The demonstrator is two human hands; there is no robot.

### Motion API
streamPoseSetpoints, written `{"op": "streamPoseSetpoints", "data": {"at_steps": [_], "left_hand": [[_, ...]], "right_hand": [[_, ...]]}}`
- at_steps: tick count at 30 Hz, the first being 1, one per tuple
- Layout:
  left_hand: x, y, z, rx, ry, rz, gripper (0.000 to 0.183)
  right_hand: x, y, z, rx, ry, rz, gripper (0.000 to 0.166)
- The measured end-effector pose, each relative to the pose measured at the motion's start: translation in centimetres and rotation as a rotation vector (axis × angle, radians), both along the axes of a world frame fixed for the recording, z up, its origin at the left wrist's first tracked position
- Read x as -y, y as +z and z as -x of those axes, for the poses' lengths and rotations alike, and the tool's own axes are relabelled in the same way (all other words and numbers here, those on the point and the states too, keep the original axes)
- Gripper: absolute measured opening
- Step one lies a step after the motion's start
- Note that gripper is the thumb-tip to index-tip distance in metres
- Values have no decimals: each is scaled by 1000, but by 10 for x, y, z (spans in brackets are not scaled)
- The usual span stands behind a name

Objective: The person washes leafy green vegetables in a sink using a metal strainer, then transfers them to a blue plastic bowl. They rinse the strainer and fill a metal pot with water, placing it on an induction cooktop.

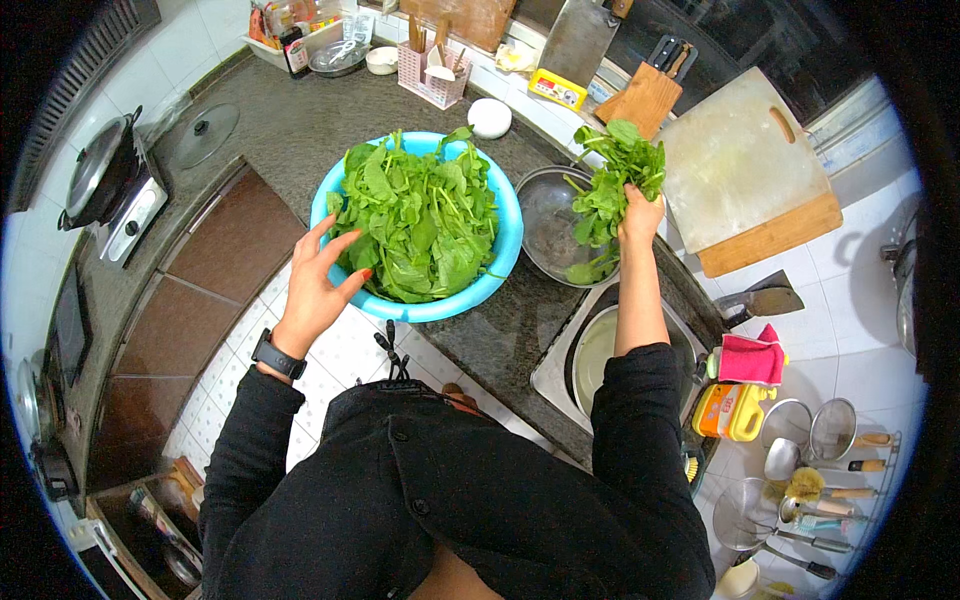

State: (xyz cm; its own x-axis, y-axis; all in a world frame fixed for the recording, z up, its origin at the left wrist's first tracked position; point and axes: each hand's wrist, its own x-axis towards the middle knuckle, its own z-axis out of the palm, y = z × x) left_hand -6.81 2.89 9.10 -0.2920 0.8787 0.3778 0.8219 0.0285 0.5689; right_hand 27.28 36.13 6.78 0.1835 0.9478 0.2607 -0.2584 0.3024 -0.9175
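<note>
A blue plastic basin (511, 217) heaped with leafy greens (420, 217) stands on the stone counter, its near edge by the counter's front. Over the basin's left rim, my left hand (319, 274) holds nothing, fingers apart, close to the leaves. My right hand (643, 214) grips a bunch of leafy greens (624, 154) above the right side of a metal bowl (551, 214). Some of its leaves hang down over the bowl. The bowl stands directly right of the basin, with a few drops or bits inside that are too small to tell.
A sink (551, 379) holding a round vessel lies under my right forearm. Cutting boards (739, 165) lean behind it. A knife block (641, 97), white round object (490, 118) and pink utensil holder (431, 75) line the back. A glass lid (206, 135) and gas stove (135, 214) are left.
</note>
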Motion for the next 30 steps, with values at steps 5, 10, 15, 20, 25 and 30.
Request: {"op": "streamPoseSetpoints", "data": {"at_steps": [5,10,15,20,25,30], "left_hand": [[23,-6,12,74,66,-2,49],[40,-9,21,116,145,41,47],[44,-22,27,180,161,11,46],[34,-29,23,190,114,-49,44],[16,-27,20,233,99,-79,42],[-4,-15,16,208,45,-77,46]], "right_hand": [[-5,-13,0,101,-18,11,31],[-4,-22,1,78,-22,62,36],[15,19,28,3,28,31,33],[51,61,90,-64,230,28,32],[98,61,157,79,421,36,37],[126,4,199,850,354,-215,79]]}}
